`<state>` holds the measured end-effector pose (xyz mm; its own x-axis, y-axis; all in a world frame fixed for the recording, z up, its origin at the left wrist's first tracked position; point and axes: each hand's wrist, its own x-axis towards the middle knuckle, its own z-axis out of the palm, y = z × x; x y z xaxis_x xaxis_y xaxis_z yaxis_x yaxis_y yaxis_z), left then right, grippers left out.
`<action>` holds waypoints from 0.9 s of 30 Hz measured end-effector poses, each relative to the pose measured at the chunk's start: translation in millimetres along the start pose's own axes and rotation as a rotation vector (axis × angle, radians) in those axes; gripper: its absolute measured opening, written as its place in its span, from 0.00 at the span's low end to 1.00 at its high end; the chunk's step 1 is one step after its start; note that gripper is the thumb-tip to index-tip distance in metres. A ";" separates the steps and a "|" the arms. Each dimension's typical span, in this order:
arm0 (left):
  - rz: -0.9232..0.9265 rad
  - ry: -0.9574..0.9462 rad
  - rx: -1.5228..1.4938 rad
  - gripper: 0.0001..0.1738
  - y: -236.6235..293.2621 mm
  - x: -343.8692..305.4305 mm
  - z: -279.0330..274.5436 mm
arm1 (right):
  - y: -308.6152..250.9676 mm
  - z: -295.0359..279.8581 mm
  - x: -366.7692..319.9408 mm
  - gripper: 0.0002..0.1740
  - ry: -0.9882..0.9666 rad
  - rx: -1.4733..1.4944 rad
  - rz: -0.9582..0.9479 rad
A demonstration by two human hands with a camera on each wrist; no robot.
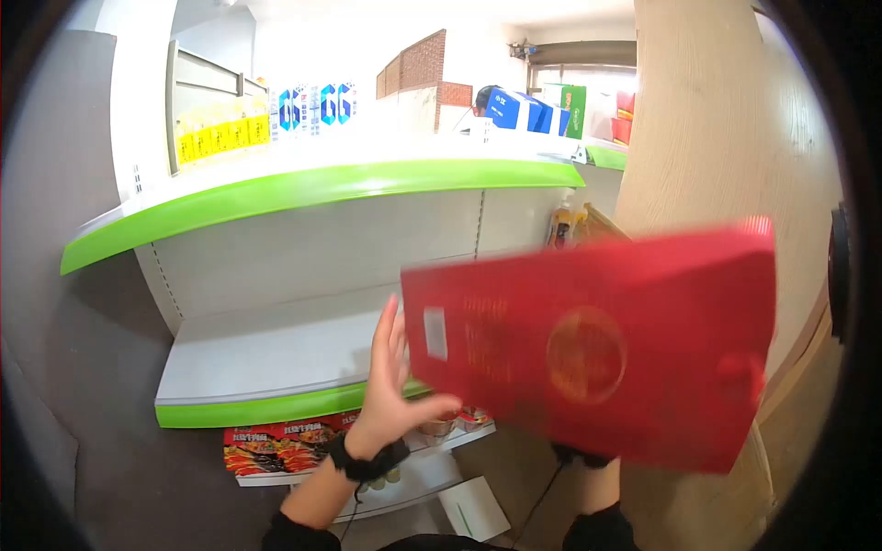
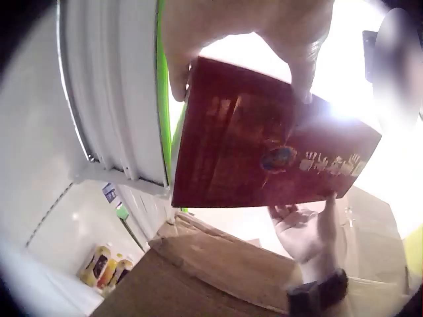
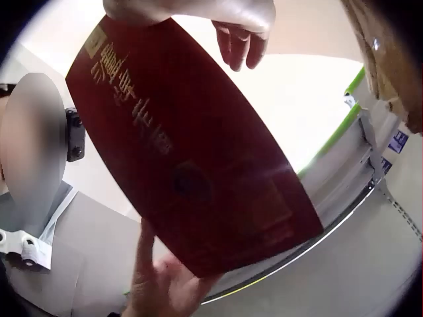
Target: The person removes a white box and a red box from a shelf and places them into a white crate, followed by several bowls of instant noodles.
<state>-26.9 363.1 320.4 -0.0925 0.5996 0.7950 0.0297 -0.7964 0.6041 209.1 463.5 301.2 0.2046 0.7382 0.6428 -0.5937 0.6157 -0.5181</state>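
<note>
A large red gift box (image 1: 680, 340), with gold lettering and a round emblem, is held tilted in front of the shelves. My left hand (image 1: 390, 395) stands at its left end, fingers straight and thumb spread towards the lower corner. In the left wrist view that hand's fingertips lie right at the box's edge. My right hand (image 2: 305, 231) supports the other end, thumb over the edge and fingers reaching beneath. Behind the box in the head view, the right hand is hidden down to its wristband (image 1: 583, 455).
Green-edged shelving (image 1: 322, 193) stands ahead, with bottles in yellow wrapping (image 1: 223, 133) on top. Red noodle packs (image 1: 285, 445) sit on a lower shelf, and a white carton (image 1: 475, 508) lies below. A cardboard box (image 2: 198, 271) and a wooden panel (image 1: 735, 138) are at the right.
</note>
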 end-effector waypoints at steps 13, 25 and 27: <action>-0.715 0.335 0.032 0.45 68.2 -236.2 -65.3 | -24.4 -19.1 -206.6 0.43 -0.013 -0.253 0.302; -0.904 0.653 0.040 0.41 210.2 -403.8 -108.4 | -93.4 43.6 -381.9 0.34 -0.235 -0.558 0.506; -0.779 0.742 -0.021 0.42 234.4 -417.3 -114.9 | -119.3 56.8 -406.7 0.32 -0.211 -0.594 0.555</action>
<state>-95.7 -82.9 123.8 -0.6598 0.7501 -0.0451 -0.3152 -0.2217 0.9228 152.5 74.1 133.6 -0.1813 0.9460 0.2686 -0.0442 0.2651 -0.9632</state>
